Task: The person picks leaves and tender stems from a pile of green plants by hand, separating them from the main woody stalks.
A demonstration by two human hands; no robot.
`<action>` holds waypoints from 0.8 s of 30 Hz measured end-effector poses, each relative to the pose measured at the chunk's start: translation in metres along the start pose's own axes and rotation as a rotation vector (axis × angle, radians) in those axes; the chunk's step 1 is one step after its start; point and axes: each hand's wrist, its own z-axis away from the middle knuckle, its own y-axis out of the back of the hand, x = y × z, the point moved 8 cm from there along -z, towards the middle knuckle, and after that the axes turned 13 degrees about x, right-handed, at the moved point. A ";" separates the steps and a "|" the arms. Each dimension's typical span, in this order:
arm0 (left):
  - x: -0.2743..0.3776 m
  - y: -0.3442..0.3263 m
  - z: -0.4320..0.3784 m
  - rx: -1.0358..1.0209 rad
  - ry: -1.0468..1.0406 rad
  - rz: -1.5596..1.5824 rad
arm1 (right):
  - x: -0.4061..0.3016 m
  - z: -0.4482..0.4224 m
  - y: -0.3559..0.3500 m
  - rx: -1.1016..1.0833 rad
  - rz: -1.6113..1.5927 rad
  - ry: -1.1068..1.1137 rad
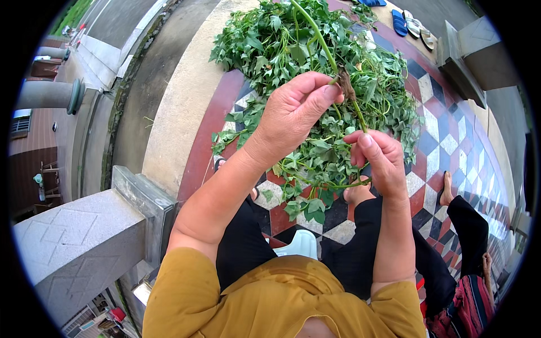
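A long green vine stem [323,44] runs from the top edge down between my two hands. My left hand [298,99] pinches it at a small side stalk, beside a brown withered leaf [346,86]. Lower and to the right, my right hand [378,156] grips the stem's lower end between thumb and fingers. Beneath both hands spreads a large heap of leafy green vines [262,50], which look like sweet potato vines. A few loose leafy shoots [312,207] reach towards my feet.
The heap lies on a patterned tile floor [431,122]. A pale plastic stool [302,243] shows beneath me. Stone pillars stand at left [84,228] and upper right [469,55]. Another person's bare foot [446,190] is at my right. Slippers [399,22] lie beyond the heap.
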 end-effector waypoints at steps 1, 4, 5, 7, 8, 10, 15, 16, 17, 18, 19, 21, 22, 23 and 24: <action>0.002 0.002 0.000 0.002 -0.005 0.001 | 0.000 0.000 0.001 0.006 0.006 -0.004; 0.002 0.015 -0.003 0.053 0.036 -0.086 | 0.002 0.000 0.003 0.012 0.010 -0.015; -0.003 0.018 -0.007 0.055 0.032 -0.086 | 0.003 0.000 0.003 0.015 0.008 -0.027; 0.003 0.031 -0.014 0.144 -0.222 -0.310 | 0.005 0.000 -0.001 0.003 0.005 -0.044; 0.000 0.036 -0.016 0.167 -0.210 -0.292 | 0.006 0.000 -0.003 -0.005 0.003 -0.061; -0.003 0.081 -0.031 0.474 -0.054 -0.088 | 0.006 0.002 -0.003 -0.021 0.005 -0.061; 0.007 0.112 -0.035 0.635 -0.054 0.157 | 0.016 0.002 0.001 -0.091 -0.165 -0.138; 0.011 0.105 -0.035 0.606 -0.059 0.145 | 0.016 0.001 0.001 -0.083 -0.178 -0.138; 0.013 0.102 -0.035 0.578 -0.064 0.132 | 0.015 0.000 0.001 -0.091 -0.174 -0.137; 0.013 0.105 -0.035 0.589 -0.069 0.132 | 0.015 0.001 0.001 -0.102 -0.248 -0.160; 0.014 0.108 -0.038 0.564 -0.095 0.107 | 0.014 0.002 0.000 -0.113 -0.322 -0.185; 0.010 0.113 -0.043 0.546 -0.123 0.081 | 0.016 0.001 0.000 -0.108 -0.361 -0.197; 0.010 0.113 -0.046 0.541 -0.161 0.030 | 0.018 0.001 0.000 -0.113 -0.371 -0.230; 0.009 0.113 -0.048 0.536 -0.198 -0.021 | 0.021 0.001 -0.001 -0.119 -0.381 -0.262; 0.009 0.107 -0.047 0.522 -0.168 -0.025 | 0.022 0.001 -0.002 -0.129 -0.391 -0.267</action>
